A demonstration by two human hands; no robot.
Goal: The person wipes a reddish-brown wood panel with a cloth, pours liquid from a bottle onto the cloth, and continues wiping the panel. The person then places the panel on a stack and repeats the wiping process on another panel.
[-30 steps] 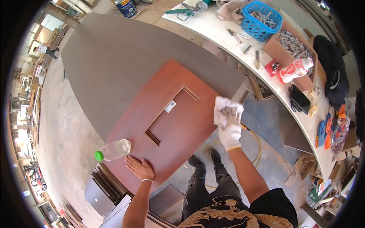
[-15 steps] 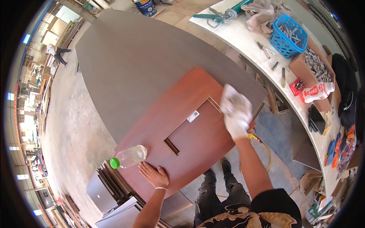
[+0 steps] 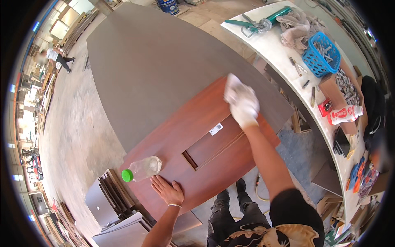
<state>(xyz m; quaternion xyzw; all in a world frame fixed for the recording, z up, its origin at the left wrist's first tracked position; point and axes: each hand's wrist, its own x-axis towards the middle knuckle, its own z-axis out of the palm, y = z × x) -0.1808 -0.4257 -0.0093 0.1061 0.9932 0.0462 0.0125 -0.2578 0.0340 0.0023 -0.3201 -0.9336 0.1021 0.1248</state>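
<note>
Two hands on the reddish-brown panel point(image 3: 197, 140). Our right hand point(image 3: 242, 103), gloved white, presses a white cloth point(image 3: 231, 84) flat near the panel's far edge at about 1 o'clock; we cannot tell how the fingers close on the cloth. Our left hand point(image 3: 166, 190), bare, fingers spread flat and holding nothing, steadies the near edge at 7 o'clock, just beside a clear bottle point(image 3: 142, 168) with a green cap (lying on its side). We judge the wiping step underway; the next pass calls for even pressure across the recessed rectangle point(image 3: 212, 144).
</note>
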